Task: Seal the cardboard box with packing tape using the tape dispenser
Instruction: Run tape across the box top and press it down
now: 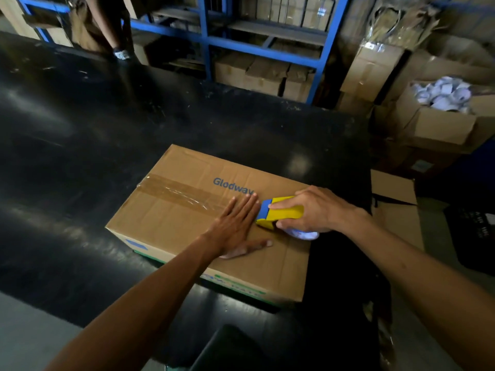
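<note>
A brown cardboard box (171, 218) printed "Glodway" lies flat on a black table (80, 145). A strip of clear brown tape (176, 192) runs along its top seam from the far left edge toward the middle. My left hand (235, 223) lies flat on the box top, fingers spread, its fingertips on the tape's near end. Just to its right, my right hand (313, 210) grips a yellow and blue tape dispenser (278, 212), which rests on the seam. A roll of tape shows pale under that hand.
Blue metal shelving (206, 38) with stacked cartons stands behind the table. At the right, open cartons (439, 124) hold white items, and a flat piece of cardboard (393, 188) lies beside the table. A person's arm (107, 25) hangs at the far left.
</note>
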Demonstrator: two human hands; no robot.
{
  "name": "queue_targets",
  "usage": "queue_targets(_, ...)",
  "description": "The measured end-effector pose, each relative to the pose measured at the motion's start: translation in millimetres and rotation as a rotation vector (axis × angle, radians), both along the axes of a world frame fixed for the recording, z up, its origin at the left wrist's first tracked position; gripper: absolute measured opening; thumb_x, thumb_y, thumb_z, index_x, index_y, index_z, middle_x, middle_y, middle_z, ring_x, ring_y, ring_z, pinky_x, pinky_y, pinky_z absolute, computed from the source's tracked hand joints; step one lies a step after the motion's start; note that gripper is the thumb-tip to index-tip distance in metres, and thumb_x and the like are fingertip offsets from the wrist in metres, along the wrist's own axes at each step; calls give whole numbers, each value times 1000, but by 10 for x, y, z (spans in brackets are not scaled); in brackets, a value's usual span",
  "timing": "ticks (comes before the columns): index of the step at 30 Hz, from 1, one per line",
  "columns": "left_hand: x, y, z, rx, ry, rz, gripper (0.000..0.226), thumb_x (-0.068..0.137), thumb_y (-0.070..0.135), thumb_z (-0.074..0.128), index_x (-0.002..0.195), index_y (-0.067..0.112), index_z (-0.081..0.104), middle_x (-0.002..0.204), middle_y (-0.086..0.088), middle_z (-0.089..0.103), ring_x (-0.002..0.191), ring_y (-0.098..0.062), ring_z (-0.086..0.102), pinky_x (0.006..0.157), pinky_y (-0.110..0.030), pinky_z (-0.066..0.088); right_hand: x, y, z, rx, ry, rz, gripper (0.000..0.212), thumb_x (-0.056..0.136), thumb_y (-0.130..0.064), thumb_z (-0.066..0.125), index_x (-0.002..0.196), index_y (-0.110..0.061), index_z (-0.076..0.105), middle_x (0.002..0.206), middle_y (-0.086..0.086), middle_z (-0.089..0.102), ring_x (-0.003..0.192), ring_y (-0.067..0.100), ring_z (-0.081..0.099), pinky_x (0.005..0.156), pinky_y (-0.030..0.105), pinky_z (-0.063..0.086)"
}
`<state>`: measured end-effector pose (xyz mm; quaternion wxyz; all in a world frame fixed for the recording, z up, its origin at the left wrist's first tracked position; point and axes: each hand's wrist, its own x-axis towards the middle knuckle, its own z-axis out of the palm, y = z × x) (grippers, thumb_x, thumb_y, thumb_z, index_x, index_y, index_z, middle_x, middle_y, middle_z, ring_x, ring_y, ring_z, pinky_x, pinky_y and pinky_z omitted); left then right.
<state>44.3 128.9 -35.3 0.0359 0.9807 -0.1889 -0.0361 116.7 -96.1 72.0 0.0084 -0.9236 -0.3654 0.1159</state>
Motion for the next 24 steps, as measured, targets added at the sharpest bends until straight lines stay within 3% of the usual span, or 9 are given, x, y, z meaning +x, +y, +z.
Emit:
queue_targets(4,22,34,-3,10,12,-4,108,85,84,18,158,8,-2,166,-8,-12,152,-18,-15,124,-42,-6,-57,-525,133,-84,99,-25,57,74,-81,49,128,-61,48,100,-3,60,98,20,60,74,32,47)
queue_targets(7,27,31,-8,5,26,-15,107,86,84,17,158,8,-5,165,-8,-14,151,-19,-17,124,-42,-7,-255,-1103,160,-173,135,-129,62,75,-81,46,134,-63,39,130,6,54,118,24,52,91,38,45)
queue_targets(9,31,27,3,14,34,-25,107,86,84,17,157,8,-7,165,-9,-15,151,-20,-19,124,-43,-7,-352,-1223,126,-180,151,-171,61,77,-79,44,136,-65,31,140,9,48,123,25,48,95,38,43)
queue_targets(14,-6,-156,104,6,106,51,121,78,91,15,156,3,-7,163,-15,-17,151,-28,-19,122,-51,-8,-343,-1188,32,-185,104,-147,55,84,-73,46,137,-60,34,129,5,52,100,13,47,84,31,40)
queue_targets(18,-112,-793,76,-66,90,-17,128,71,96,21,156,5,-8,162,-18,-20,148,-31,-27,119,-58,-12,-371,-1246,-10,-185,119,-179,58,84,-72,45,139,-58,33,144,8,42,124,23,44,97,37,36)
queue_targets(24,-117,-1074,45,4,53,-25,113,73,83,28,158,17,-6,164,-15,-17,151,-33,-18,117,-64,-6,-451,-1383,15,-77,151,-239,59,77,-80,44,133,-65,35,140,7,45,122,24,45,94,38,40)
